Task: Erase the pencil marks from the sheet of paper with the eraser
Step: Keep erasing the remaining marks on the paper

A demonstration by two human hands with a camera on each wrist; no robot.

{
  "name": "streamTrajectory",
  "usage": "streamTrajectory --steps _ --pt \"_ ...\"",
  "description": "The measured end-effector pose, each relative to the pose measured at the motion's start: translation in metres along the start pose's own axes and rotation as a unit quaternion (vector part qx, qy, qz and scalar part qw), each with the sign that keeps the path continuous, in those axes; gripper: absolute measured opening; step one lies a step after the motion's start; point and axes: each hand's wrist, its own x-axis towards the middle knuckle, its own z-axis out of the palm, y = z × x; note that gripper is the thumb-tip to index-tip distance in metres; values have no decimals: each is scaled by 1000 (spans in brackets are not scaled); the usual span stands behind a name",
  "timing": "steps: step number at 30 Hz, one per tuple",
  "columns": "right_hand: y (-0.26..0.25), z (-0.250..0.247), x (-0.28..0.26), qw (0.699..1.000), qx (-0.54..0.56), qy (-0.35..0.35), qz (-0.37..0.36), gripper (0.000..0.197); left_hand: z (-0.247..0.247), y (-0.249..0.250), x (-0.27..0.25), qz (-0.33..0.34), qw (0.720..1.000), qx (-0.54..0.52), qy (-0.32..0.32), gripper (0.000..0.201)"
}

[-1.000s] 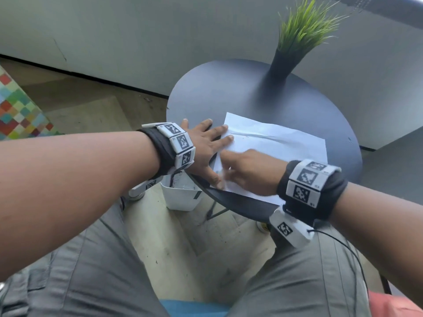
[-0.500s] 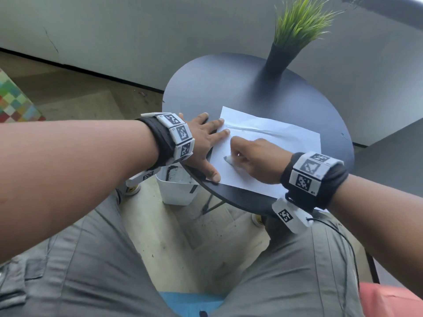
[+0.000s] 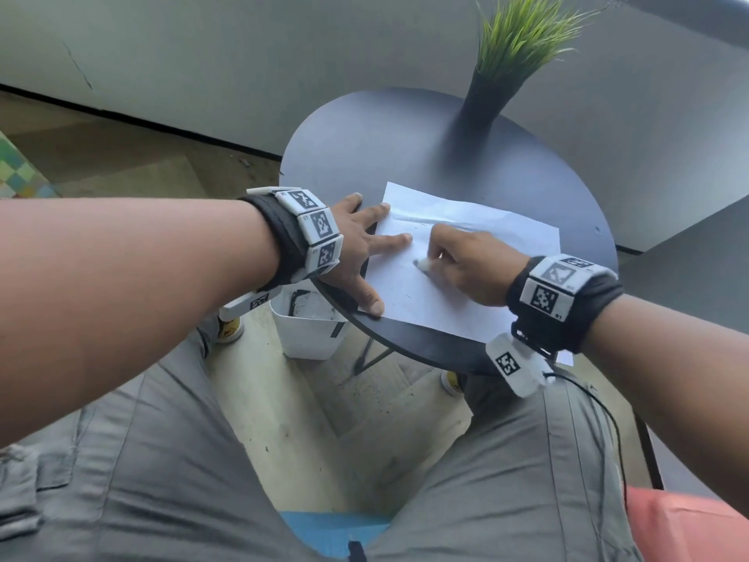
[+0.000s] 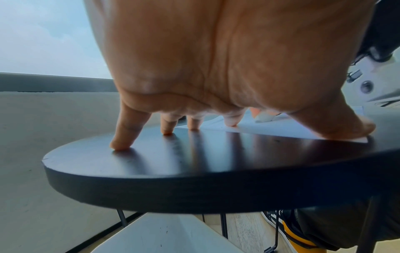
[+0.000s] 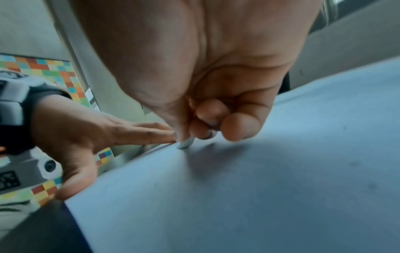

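Since a second ago the right hand [image 3: 466, 265] has slid farther up the paper [image 3: 506, 237], and its curled fingers [image 5: 213, 111] and thumb are pinching the eraser [image 3: 423, 264], its tip touching the sheet. The left hand [image 3: 356, 245] is lying flat, fingers [image 4: 127, 130] spread and straight, thumb and forefinger pressing the paper's left edge, the rest touching the table [image 3: 344, 156], where a plant [image 3: 523, 38] is standing at the far side

White sheet of paper [image 3: 466, 253] on black round table [image 3: 348, 156]; white eraser [image 3: 424, 264] between the fingertips; green plant [image 3: 523, 34].
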Motion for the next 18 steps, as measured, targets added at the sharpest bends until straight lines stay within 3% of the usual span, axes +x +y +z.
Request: streamTrajectory --steps 5,10,13,16,18 --pt "-8 11 -8 997 -28 -60 -26 27 -2 1 -3 -3 1000 -11 -6 114" --pt "2 1 10 998 -5 8 56 27 4 0 -2 -4 1000 -14 7 117" --pt "-15 11 11 1000 21 20 13 23 5 -2 0 -1 1000 -20 7 118" --pt "-33 20 5 996 -12 -41 -72 18 3 -1 -2 -8 1000 -25 -5 119" --pt "-30 14 10 998 -17 -25 -61 18 -1 2 -3 -6 1000 -20 -8 115"
